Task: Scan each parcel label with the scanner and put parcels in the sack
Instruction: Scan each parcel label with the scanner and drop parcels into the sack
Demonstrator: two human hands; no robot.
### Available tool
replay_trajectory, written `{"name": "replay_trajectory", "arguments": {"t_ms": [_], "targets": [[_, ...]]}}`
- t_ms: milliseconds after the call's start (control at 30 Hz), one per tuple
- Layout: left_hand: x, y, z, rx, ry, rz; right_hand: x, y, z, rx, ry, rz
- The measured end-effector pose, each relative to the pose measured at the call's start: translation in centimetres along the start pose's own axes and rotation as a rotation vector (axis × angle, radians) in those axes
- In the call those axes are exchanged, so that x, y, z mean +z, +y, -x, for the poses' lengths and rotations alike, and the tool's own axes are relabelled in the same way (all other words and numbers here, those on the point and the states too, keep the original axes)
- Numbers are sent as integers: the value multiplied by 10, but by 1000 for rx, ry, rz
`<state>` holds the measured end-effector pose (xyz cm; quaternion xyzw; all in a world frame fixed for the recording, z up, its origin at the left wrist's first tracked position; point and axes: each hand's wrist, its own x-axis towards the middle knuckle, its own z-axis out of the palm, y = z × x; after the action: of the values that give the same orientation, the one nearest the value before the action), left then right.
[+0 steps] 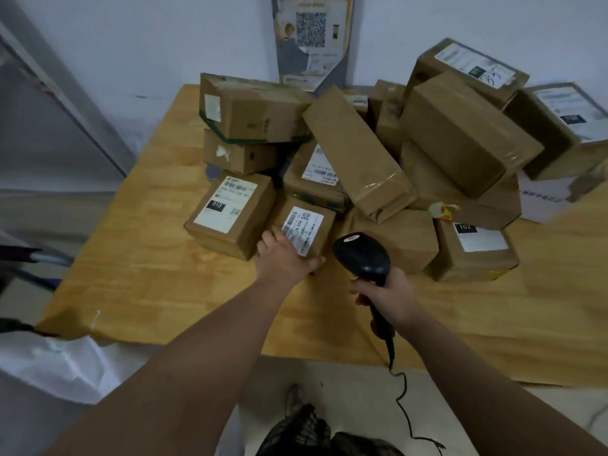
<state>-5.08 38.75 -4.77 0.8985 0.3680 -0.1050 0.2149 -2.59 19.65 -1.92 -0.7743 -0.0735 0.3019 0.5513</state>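
Observation:
A pile of brown cardboard parcels covers the back of the wooden table [148, 284]. At the pile's front lies a small parcel [304, 227] with a white barcode label facing up. My left hand [284, 258] grips its near edge, thumb along the right corner. My right hand [386, 296] holds the handle of a black scanner [362, 256], whose head points at that small parcel from just to its right. A white sack [62, 366] lies at the table's lower left corner.
A parcel marked 010 [230, 213] sits left of the small one, and a parcel marked 102 [473, 250] sits to the right. The scanner's cable [406, 413] trails down to the floor. A poster [311, 37] hangs on the back wall.

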Motion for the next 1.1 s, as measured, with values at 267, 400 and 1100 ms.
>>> {"name": "replay_trajectory", "arguments": {"t_ms": [267, 400, 1100], "targets": [[6, -30, 15, 107, -20, 171, -3, 5, -3, -61, -14, 120], [13, -70, 52, 191, -36, 301, 2, -7, -1, -191, -92, 176], [-23, -74, 104, 157, 45, 1093, 10, -18, -8, -34, -210, -336]]}}
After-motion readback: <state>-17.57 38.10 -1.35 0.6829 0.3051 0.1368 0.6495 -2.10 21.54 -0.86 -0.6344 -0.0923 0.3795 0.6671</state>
